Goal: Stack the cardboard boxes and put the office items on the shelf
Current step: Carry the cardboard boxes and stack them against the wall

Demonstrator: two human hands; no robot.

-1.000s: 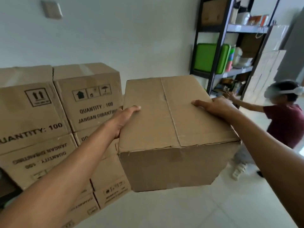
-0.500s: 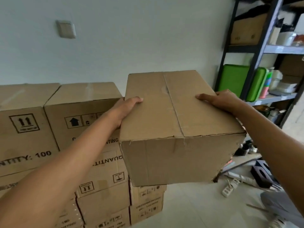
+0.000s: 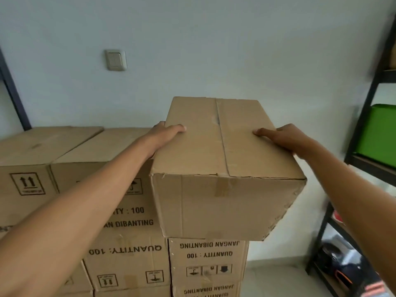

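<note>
I hold a plain brown cardboard box [image 3: 216, 166] between both hands at chest height. My left hand [image 3: 165, 133] grips its left top edge and my right hand [image 3: 280, 136] grips its right top edge. The box sits over the right-hand, lower column of stacked boxes [image 3: 207, 260], its bottom at or just above that column's top; I cannot tell whether they touch. Its left side is close against the taller stack of printed boxes [image 3: 126, 219].
More printed boxes [image 3: 32, 168] fill the left along the grey wall, with a light switch [image 3: 115, 60] above them. A black metal shelf [image 3: 368, 116] stands at the right, with a green case [image 3: 379, 133] on it and dark items on its lower level.
I have turned left and moved nearer the stacks. The box has travelled from mid-air beside the stacks to a spot over the lower right column. The shelf has slid toward the right edge.
</note>
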